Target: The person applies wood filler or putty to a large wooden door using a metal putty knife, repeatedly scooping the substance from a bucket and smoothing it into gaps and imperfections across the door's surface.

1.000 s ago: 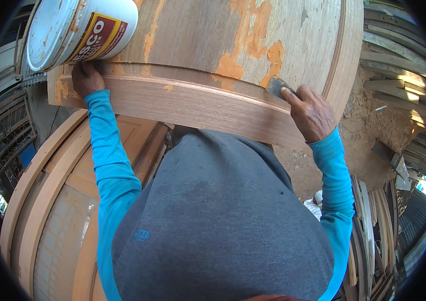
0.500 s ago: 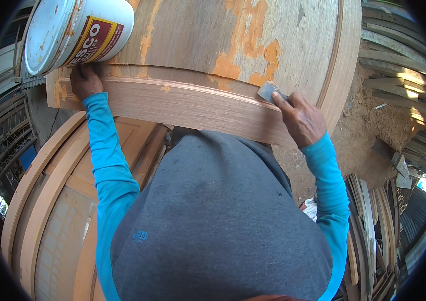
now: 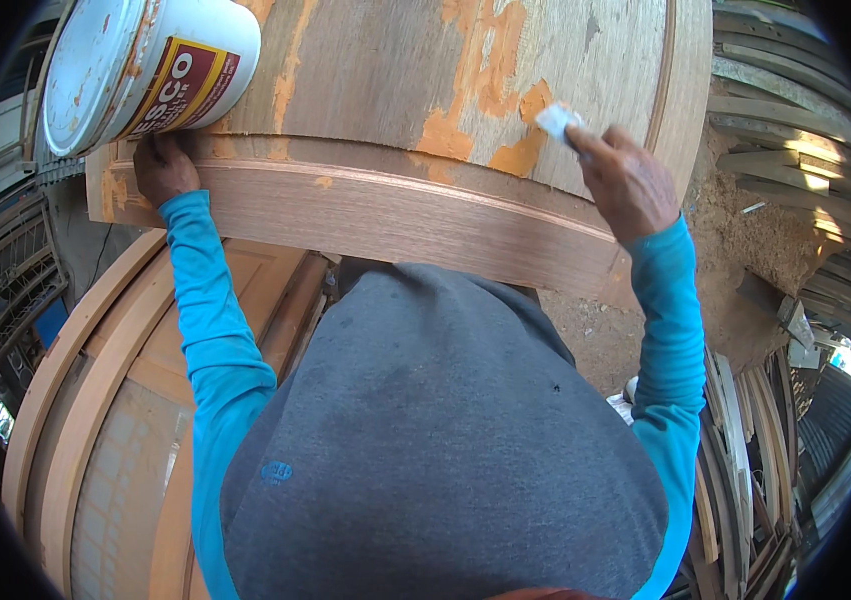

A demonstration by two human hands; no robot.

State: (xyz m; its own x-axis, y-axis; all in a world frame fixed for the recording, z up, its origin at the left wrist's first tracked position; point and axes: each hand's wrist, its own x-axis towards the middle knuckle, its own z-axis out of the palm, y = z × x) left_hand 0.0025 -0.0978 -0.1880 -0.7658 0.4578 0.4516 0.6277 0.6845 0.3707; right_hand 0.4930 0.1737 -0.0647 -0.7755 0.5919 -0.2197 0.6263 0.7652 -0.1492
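A putty knife with a pale, flat blade is held in my right hand, fingers closed round it. Its blade is over the wooden door panel, beside a patch of orange filler. More orange filler runs in streaks and blotches across the panel. My left hand is at the near left of the door, by the side of a white bucket with a dark red and yellow label. The bucket hides its fingertips, so their grip cannot be made out.
Below left, other wooden doors with curved-looking frames lie near my left arm. Stacked timber lines the right side, with more strips of wood lower down. Brown dirt ground lies right of the door.
My right hand has moved up and to the right with the putty knife, away from the door's near rail. My left hand stays beside the bucket.
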